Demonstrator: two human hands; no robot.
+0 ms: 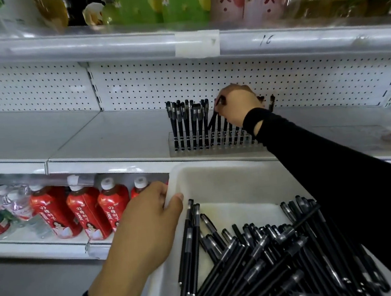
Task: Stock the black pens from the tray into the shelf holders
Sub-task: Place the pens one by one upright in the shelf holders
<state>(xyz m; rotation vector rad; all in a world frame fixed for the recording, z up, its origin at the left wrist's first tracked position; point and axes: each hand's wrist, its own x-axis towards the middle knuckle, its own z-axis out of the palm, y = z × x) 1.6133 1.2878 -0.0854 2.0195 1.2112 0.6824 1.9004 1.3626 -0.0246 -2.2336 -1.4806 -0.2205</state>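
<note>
**Gripping left, pinching right**

My left hand [148,215] grips the white tray [228,167] by its 9 o'clock rim, fingers curled over it. Loose black pens [261,256] heap at its 5 o'clock. At 12 o'clock from the tray, a clear holder [213,147] on the shelf [116,137] carries upright pens [186,122]. My right hand [238,104] pinches one tilted pen [213,124] at the holder's middle.

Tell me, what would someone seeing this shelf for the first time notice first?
Mid-shelf, the right hand pinches a tilted black pen at the clear plastic holder, which is lined with upright black pens. In front, the left hand grips the rim of a white plastic tray heaped with loose black pens. Red drink bottles stand lower left.
</note>
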